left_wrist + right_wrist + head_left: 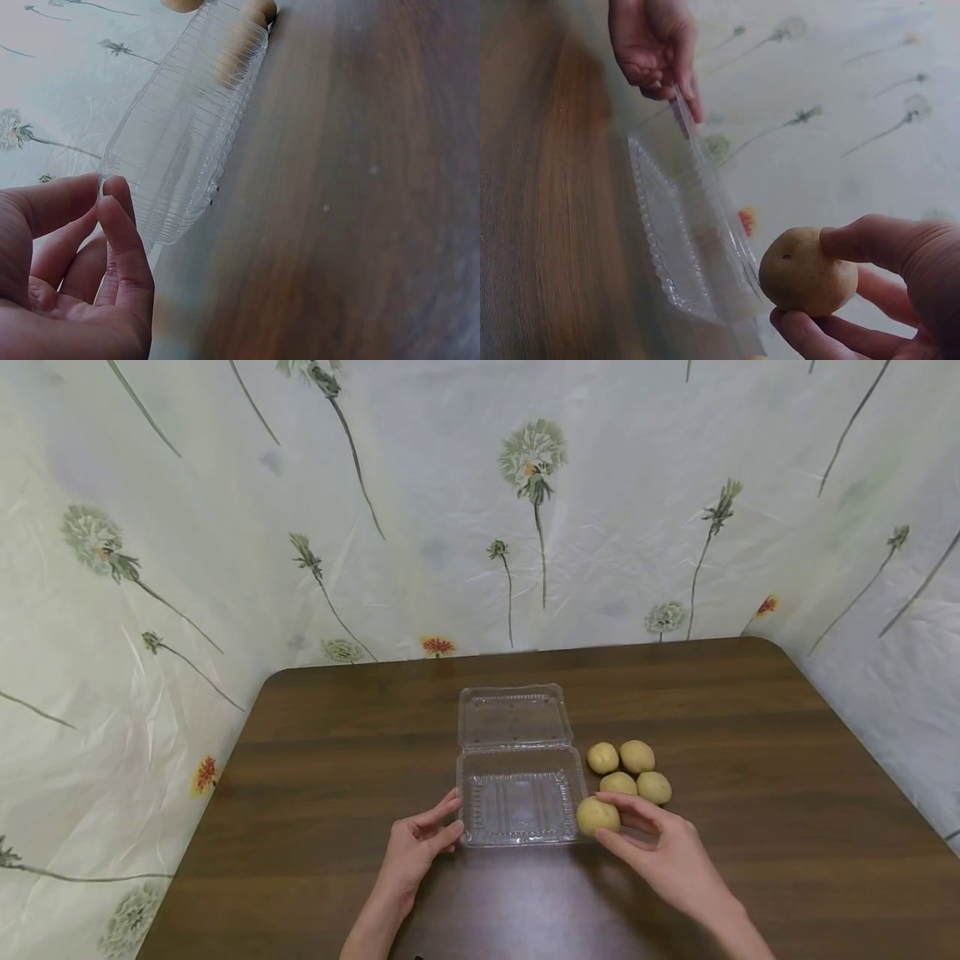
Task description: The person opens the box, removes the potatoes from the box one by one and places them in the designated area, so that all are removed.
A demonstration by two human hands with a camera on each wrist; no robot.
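A clear plastic clamshell container (pixel 521 810) lies with its lid (pixel 513 718) folded back; no potatoes are inside it. My left hand (pixel 418 847) pinches the container's left rim between thumb and fingers, as the left wrist view also shows. In my right hand (pixel 667 852) a round, pale yellow potato (pixel 808 271) is gripped between thumb and fingertips, at the container's right edge. Just behind that hand several more potatoes (pixel 637 757) lie grouped on the table, right of the container.
The dark brown wooden table (pixel 337 760) has rounded far corners. Behind and beside it hangs a pale curtain (pixel 435 527) printed with dandelions.
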